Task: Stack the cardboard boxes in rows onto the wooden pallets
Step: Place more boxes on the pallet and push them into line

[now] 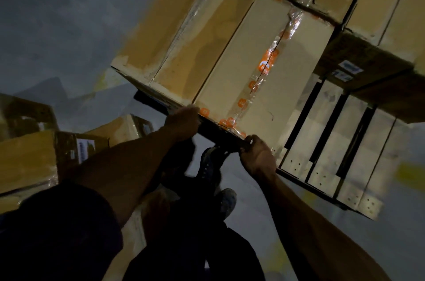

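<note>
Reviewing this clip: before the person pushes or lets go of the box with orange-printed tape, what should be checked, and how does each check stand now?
1. Left hand grips the near left corner of the pale cardboard box with orange-printed tape: ok.
2. Right hand grips its near edge: ok.
3. Box sits flush beside the tan neighbouring box: ok.
4. Box fully supported underneath: cannot tell, its base is hidden.
5. Bare slats of the wooden pallet open for the next row: ok.
6. Feet clear of the pallet: cannot tell, too dark.
</note>
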